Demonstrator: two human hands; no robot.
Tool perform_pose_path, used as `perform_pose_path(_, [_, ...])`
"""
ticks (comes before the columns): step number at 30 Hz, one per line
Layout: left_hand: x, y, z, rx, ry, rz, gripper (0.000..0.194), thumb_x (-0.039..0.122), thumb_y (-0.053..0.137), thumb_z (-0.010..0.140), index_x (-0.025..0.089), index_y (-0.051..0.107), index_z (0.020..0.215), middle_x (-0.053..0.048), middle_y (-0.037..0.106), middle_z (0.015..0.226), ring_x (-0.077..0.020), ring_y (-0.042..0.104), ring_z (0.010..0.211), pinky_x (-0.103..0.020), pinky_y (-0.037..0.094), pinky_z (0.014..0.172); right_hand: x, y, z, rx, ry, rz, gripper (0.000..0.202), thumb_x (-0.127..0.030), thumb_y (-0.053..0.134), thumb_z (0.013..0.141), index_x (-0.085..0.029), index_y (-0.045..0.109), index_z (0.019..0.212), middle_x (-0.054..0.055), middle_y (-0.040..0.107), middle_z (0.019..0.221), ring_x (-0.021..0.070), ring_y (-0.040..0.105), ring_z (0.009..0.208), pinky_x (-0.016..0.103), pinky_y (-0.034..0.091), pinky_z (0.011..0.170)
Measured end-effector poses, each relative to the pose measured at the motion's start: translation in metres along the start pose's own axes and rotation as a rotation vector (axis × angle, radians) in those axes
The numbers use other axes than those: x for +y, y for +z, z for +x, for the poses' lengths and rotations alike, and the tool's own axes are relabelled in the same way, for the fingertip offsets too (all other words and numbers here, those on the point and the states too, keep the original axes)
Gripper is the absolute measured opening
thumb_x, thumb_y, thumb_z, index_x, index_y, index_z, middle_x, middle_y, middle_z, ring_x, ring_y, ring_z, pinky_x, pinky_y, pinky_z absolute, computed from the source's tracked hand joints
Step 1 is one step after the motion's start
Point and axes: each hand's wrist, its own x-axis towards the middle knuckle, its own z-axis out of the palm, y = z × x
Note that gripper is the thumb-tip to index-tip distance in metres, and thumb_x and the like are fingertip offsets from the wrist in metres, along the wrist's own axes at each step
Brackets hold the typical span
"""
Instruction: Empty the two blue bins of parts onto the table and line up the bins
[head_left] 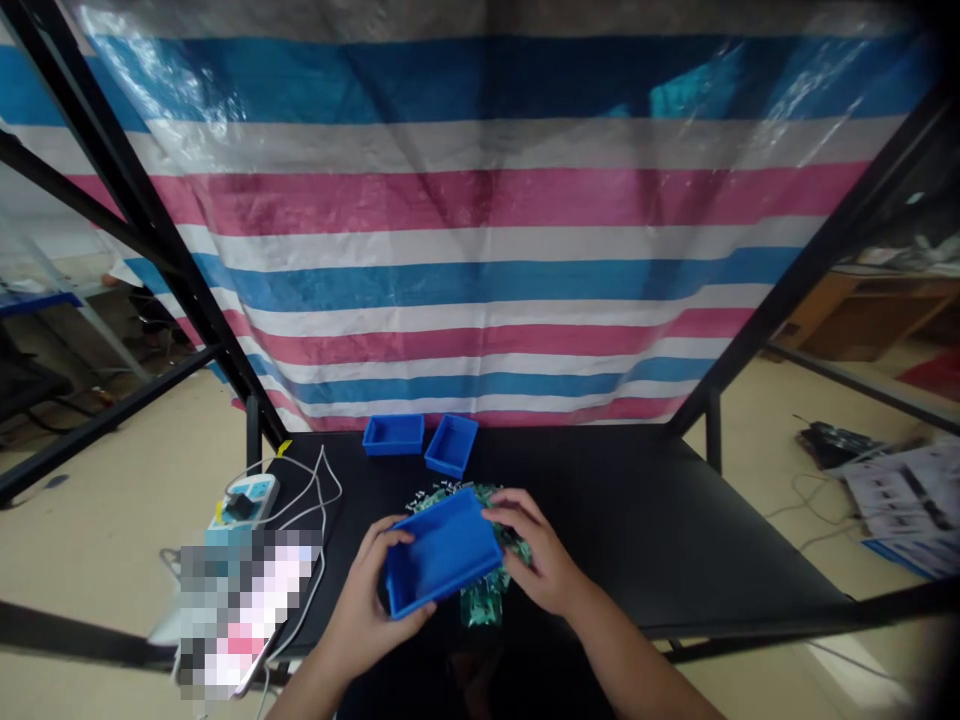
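Observation:
A shallow blue plastic bin is held tilted over the black table, and its inside shows no contents. My left hand grips its left end, thumb along the near side and fingers over the far rim. At the right end, my right hand has its fingers bent around the rim. Beneath and behind the bin lies a pile of small green, shiny pieces, partly hidden by the bin and my right hand. Small white bits show at the pile's far edge; their kind is too small to tell.
Two more blue bins stand at the back of the table. On the left are a power strip, white cables and a blurred-out device. A striped plastic sheet hangs behind, between black frame posts.

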Motion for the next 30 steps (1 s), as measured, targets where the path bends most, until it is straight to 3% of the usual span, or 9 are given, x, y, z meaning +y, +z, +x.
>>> perform_pose_path(4, [0.008,0.019,0.023,-0.054,0.011,-0.100,0.055,0.040,0.078,0.075,0.026,0.050,0.120,-0.015,0.044,0.140,-0.0363,0.048,0.131,-0.053,0.043,0.106,-0.005,-0.012,-0.022,0.076,0.075,0.147,0.047,-0.038,0.050,0.095,-0.028,0.051,0.141,0.013,0.046,0.143,0.0315,0.050,0.130,0.046,0.047,0.104])
perform_pose_path(7, [0.015,0.032,0.042,-0.075,-0.008,-0.106,0.051,0.041,0.078,0.077,0.026,0.052,0.118,-0.014,0.046,0.138,-0.0344,0.048,0.131,-0.051,0.043,0.107,0.002,-0.017,-0.032,0.074,0.153,0.089,0.057,-0.045,0.063,0.088,-0.029,0.050,0.141,0.013,0.043,0.145,0.0326,0.050,0.130,0.044,0.047,0.105])
perform_pose_path(9, [0.020,0.039,0.057,-0.135,0.004,-0.086,0.058,0.042,0.079,0.075,0.026,0.052,0.123,-0.013,0.046,0.138,-0.0332,0.047,0.132,-0.050,0.043,0.108,0.014,-0.018,-0.036,0.110,0.233,-0.004,0.052,-0.043,0.073,0.081,-0.027,0.057,0.128,0.012,0.048,0.137,0.0299,0.056,0.121,0.040,0.050,0.100])
perform_pose_path(12, [0.018,0.042,0.086,-0.285,0.057,-0.006,0.088,0.052,0.085,0.065,0.027,0.045,0.140,-0.014,0.041,0.147,-0.0351,0.044,0.136,-0.050,0.042,0.111,0.047,-0.019,-0.040,0.227,0.322,-0.008,0.029,-0.041,0.072,0.083,-0.023,0.059,0.102,0.009,0.054,0.120,0.0227,0.063,0.099,0.033,0.056,0.085])
perform_pose_path(14, [0.004,0.042,0.109,-0.259,0.054,0.119,0.097,0.060,0.082,0.065,0.027,0.041,0.146,-0.015,0.038,0.151,-0.0368,0.039,0.140,-0.052,0.038,0.113,0.077,-0.025,-0.044,0.358,0.358,-0.004,0.027,-0.042,0.071,0.084,-0.022,0.057,0.097,0.009,0.055,0.115,0.0214,0.062,0.094,0.031,0.056,0.079])
perform_pose_path(17, [-0.032,0.043,0.143,-0.069,-0.072,0.419,0.086,0.066,0.073,0.073,0.022,0.047,0.142,-0.016,0.046,0.147,-0.0385,0.034,0.143,-0.058,0.023,0.119,0.125,-0.040,-0.050,0.580,0.434,-0.173,0.027,-0.043,0.070,0.083,-0.021,0.058,0.093,0.008,0.056,0.107,0.0207,0.061,0.088,0.033,0.054,0.078])
perform_pose_path(22, [-0.089,0.059,0.169,-0.164,-0.157,0.649,0.110,0.074,0.068,0.070,0.013,0.031,0.154,-0.020,0.038,0.156,-0.0391,0.024,0.149,-0.057,0.011,0.122,0.188,-0.059,-0.047,0.682,0.498,-0.443,0.024,-0.041,0.064,0.081,-0.021,0.061,0.094,0.008,0.058,0.100,0.0214,0.057,0.081,0.032,0.049,0.067])
perform_pose_path(25, [-0.101,0.064,0.173,-0.186,-0.161,0.691,0.099,0.070,0.060,0.080,0.013,0.029,0.155,-0.019,0.038,0.157,-0.0361,0.032,0.146,-0.052,0.015,0.122,0.210,-0.061,-0.034,0.695,0.505,-0.441,0.026,-0.041,0.061,0.082,-0.021,0.060,0.098,0.007,0.060,0.099,0.0225,0.058,0.083,0.033,0.049,0.067])
perform_pose_path(30, [-0.102,0.053,0.180,-0.189,-0.131,0.684,0.075,0.058,0.058,0.087,0.021,0.039,0.150,-0.014,0.044,0.153,-0.0319,0.045,0.135,-0.048,0.028,0.113,0.224,-0.059,-0.006,0.685,0.507,-0.523,0.033,-0.040,0.056,0.086,-0.020,0.062,0.111,0.012,0.057,0.112,0.0255,0.058,0.095,0.041,0.051,0.087])
